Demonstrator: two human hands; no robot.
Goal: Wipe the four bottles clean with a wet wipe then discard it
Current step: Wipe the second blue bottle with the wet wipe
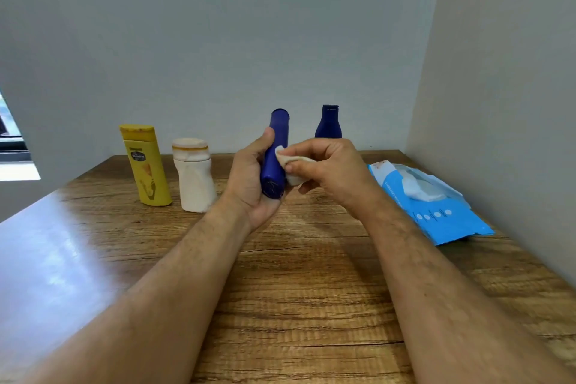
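My left hand holds a tall blue cylindrical bottle above the wooden table, tilted with its base toward me. My right hand presses a crumpled white wet wipe against the bottle's right side. A yellow bottle and a white bottle stand upright at the back left. A dark blue bottle stands behind my right hand, its lower part hidden.
A blue pack of wet wipes lies open at the right, near the side wall, with a white wipe sticking out. Walls close off the table at the back and right. A window shows at the far left.
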